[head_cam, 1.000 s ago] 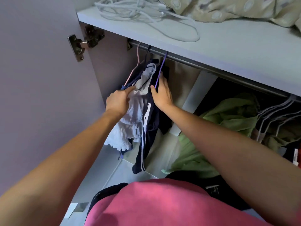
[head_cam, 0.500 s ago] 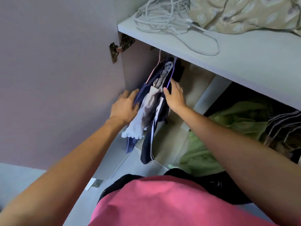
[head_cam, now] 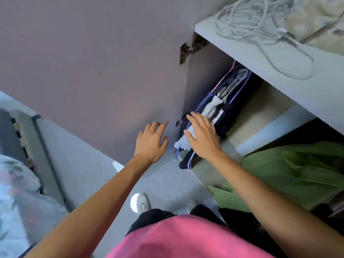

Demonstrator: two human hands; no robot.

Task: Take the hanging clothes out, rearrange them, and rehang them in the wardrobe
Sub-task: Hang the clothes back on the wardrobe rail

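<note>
A bunch of hanging clothes sits pressed against the wardrobe's left wall: a navy garment with white stripes (head_cam: pixel 228 116) and a white frilly piece (head_cam: pixel 183 143), on pink and purple hangers (head_cam: pixel 240 90). My right hand (head_cam: pixel 202 135) lies flat with straight fingers against the side of this bunch. My left hand (head_cam: pixel 151 140) is spread open in front of the mauve wardrobe door (head_cam: pixel 111 71), apart from the clothes and holding nothing. The rail is hidden under the shelf.
The shelf (head_cam: pixel 279 71) above holds coiled white cable (head_cam: pixel 251 21) and patterned bedding. A green garment (head_cam: pixel 290 172) hangs at the right. Door hinges (head_cam: pixel 188 51) stick out at the wardrobe edge. A bed (head_cam: pixel 16 174) stands at the left on the grey floor.
My head has turned left and down. My left hand has come off the clothes toward the door. My right hand slid down the bunch, which now hangs squeezed against the left wall.
</note>
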